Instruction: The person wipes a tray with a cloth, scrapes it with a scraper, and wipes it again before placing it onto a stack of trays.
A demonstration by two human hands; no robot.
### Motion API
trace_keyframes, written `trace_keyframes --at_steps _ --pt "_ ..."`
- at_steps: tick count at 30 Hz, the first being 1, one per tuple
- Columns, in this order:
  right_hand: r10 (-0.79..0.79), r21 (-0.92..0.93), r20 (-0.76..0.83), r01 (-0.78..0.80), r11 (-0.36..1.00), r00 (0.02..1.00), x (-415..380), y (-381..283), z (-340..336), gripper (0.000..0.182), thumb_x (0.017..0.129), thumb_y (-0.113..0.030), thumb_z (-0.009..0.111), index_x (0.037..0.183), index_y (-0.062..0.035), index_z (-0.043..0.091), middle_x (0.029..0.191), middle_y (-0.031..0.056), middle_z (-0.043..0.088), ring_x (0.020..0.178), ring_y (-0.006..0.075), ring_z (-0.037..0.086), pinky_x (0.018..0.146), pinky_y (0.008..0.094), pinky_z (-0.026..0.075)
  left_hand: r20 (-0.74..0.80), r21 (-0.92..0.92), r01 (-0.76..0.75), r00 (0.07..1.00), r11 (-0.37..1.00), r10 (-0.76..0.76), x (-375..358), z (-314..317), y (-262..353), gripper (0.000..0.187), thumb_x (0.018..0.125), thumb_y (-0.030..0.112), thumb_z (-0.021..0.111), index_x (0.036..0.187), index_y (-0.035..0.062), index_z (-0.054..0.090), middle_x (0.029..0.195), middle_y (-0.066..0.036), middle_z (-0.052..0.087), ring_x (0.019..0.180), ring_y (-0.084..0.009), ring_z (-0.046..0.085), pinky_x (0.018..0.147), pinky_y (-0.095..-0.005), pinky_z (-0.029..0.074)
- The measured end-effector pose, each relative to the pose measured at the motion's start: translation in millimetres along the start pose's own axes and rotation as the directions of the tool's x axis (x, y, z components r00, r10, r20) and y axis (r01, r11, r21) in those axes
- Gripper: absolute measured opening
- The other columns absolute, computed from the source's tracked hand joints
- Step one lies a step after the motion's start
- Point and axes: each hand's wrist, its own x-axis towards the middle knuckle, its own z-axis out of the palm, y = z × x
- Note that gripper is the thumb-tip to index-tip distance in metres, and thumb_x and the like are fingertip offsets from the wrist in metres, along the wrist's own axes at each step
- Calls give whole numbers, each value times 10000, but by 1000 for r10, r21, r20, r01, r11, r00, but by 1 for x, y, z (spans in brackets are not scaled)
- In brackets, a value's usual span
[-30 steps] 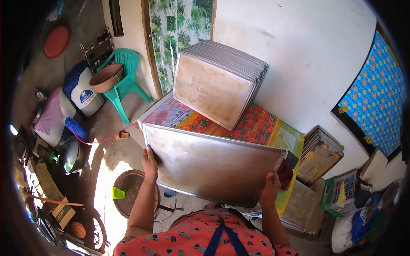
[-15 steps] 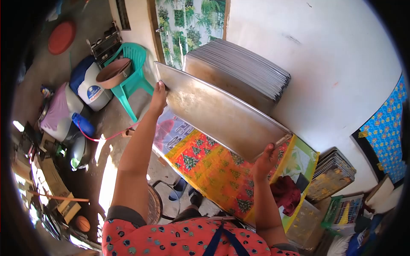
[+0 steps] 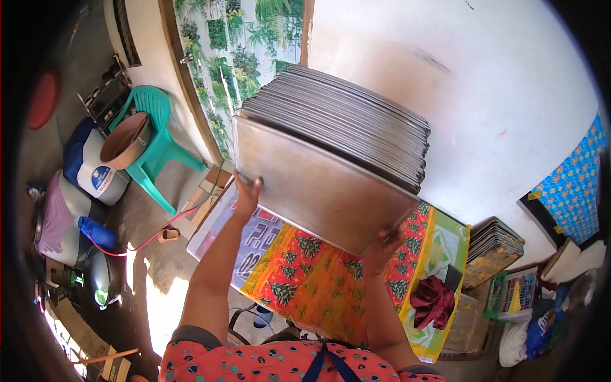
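A metal baking tray (image 3: 318, 175) stands on its edge, tilted, its broad face towards me, at the front of a tall stack of similar trays (image 3: 344, 111). My left hand (image 3: 247, 196) is closed on its lower left edge, thumb on the front face and the other fingers mostly hidden. At the lower right corner my right hand (image 3: 382, 249) grips the same tray, its fingers partly hidden. Beneath lies a table with a Christmas-tree-patterned cover (image 3: 299, 270). A dark red cloth (image 3: 433, 302) rests on the table's right side.
To the left stands a green plastic chair (image 3: 156, 162) holding a brown basin (image 3: 125, 141). A pink hose (image 3: 153, 239) crosses the floor. More trays (image 3: 491, 253) lean at the wall on the right, beside a green basket (image 3: 495, 299). A patterned door (image 3: 238, 60) is behind.
The tray has moved back from in front of the stack to right against it. Both hands went with it, the left one shifting down the tray's side. The view has turned slightly right.
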Motion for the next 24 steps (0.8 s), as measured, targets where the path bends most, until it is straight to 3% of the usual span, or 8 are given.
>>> trace_keyframes --at_steps 2,4,9,12,17,20,23,24 --pt "146 -193 2 -143 971 989 -3 12 1 633 965 -294 541 1423 -12 209 1291 132 435 1194 227 426 1033 372 310 22 164 50 998 985 -55 -17 13 -29 1056 862 375 672 1448 -42 -100 1485 -354 38 1400 -446 97 1125 -444 208" --pt "167 -147 73 -156 977 983 -8 27 1 699 962 -308 537 1445 -7 131 1362 161 362 1253 258 372 1058 390 279 54 339 75 994 938 -99 -29 24 -39 1119 814 373 725 1442 -58 -95 1476 -372 21 1392 -493 49 1125 -467 202" --pt "132 -238 109 -103 966 985 -11 19 14 777 965 -341 512 1458 12 26 1460 210 180 1325 306 269 1088 413 233 -97 148 150 986 978 -136 -19 15 -16 1243 636 249 870 1450 -45 -23 1463 -351 115 1363 -478 186 1115 -466 251" --pt "118 -212 87 -97 972 989 -13 20 18 793 966 -351 503 1455 20 0 1455 223 152 1326 318 253 1093 419 221 -91 245 174 984 954 -156 -8 10 -18 1284 582 204 897 1453 -37 -14 1465 -337 133 1364 -449 210 1114 -453 263" --pt "50 -249 65 -32 968 997 -14 32 19 802 966 -340 505 1453 26 -16 1448 227 168 1321 320 262 1097 414 210 58 389 147 981 909 -184 9 -16 -37 1158 620 200 859 1449 -43 88 1413 -291 327 1319 -432 295 1093 -464 296" --pt "99 -237 116 -70 969 988 -13 19 13 732 967 -293 504 1452 26 59 1444 222 194 1330 320 257 1099 420 216 30 278 218 971 935 -235 3 -15 -50 1028 680 183 818 1441 -37 163 1369 -289 383 1229 -414 425 1050 -438 363" --pt "-28 -480 194 120 869 981 -16 25 -16 588 958 -226 521 1407 35 247 1382 206 295 1293 302 313 1077 438 265 -142 260 261 963 930 -230 -32 -13 -43 637 770 190 745 1269 -82 457 1207 -270 536 1140 -350 533 970 -374 434" --pt "30 -467 234 85 880 972 -19 18 -31 540 957 -219 525 1380 32 303 1367 209 319 1284 294 331 1069 428 283 -122 211 361 932 908 -342 -48 -15 -25 505 795 195 721 1164 -82 516 1130 -262 567 1118 -327 551 938 -354 445"
